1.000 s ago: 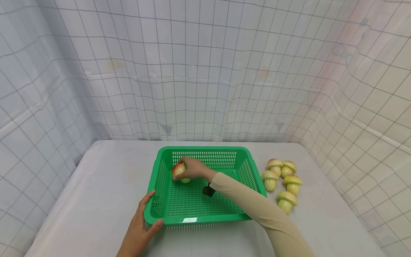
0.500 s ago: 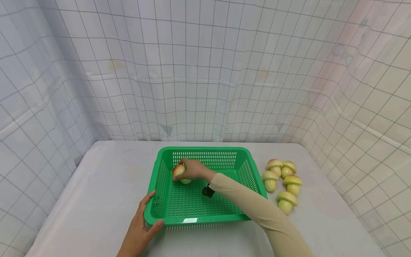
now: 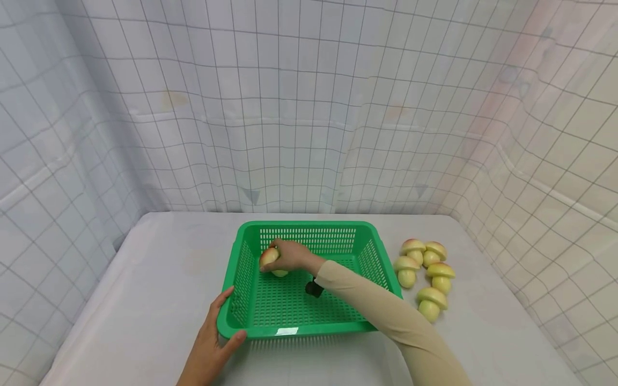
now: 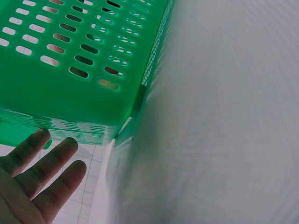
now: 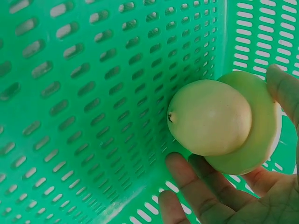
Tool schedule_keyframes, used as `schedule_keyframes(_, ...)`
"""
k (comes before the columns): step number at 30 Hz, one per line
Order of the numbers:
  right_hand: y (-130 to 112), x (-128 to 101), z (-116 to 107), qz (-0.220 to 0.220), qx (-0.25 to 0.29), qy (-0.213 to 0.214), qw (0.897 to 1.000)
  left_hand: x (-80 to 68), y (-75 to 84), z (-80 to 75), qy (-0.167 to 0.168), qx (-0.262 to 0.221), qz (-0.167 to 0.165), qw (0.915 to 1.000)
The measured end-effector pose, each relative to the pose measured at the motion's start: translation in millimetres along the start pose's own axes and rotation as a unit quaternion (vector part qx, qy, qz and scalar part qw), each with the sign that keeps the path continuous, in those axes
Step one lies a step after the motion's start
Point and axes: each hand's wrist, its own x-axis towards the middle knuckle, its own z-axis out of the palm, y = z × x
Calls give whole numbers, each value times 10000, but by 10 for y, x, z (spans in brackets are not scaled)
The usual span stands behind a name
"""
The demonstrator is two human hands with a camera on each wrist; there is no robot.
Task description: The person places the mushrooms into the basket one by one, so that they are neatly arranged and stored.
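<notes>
In the green plastic basket [image 3: 318,329], my right hand [image 3: 292,255] holds a toy mushroom [image 3: 269,257] near the left back corner. The right wrist view shows its rounded pale stem [image 5: 210,116] turned toward the camera. Thumb and fingers grip the yellow-green cap [image 5: 266,105] from opposite sides. My left hand [image 3: 208,339] spans the basket's near left corner, its thumb on the front rim and index finger at the left rim. In the left wrist view, straight fingers [image 4: 51,161] spread beside the basket wall [image 4: 65,88].
Several more toy mushrooms [image 3: 433,300] stand close together on the white-covered table [image 3: 164,257], right of the basket. A black wrist camera [image 3: 314,288] hangs beneath my right wrist inside the basket. White gridded cloth [image 3: 299,134] encloses the table at the back and both sides.
My right hand and the toy mushroom have shifted very slightly toward the basket's near side. The grip looks the same, and the left hand stays at the corner.
</notes>
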Motion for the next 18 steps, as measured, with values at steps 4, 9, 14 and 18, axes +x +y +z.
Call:
schedule_keyframes(4,0,-3,-4,35,-37,-16,10000,5,-14,4,6,-18,42,10000)
schedule_keyframes(9,18,-25,-47,93,-137,-59,9998,4,-17,13,4,-25,46,10000)
schedule_keyframes(14,42,-68,-153,95,-218,-162,9996,3,-16,11,17,20,46,10000)
schedule_keyframes(18,75,-124,-259,14,-284,-289,9992,4,-25,8,92,66,180,9998)
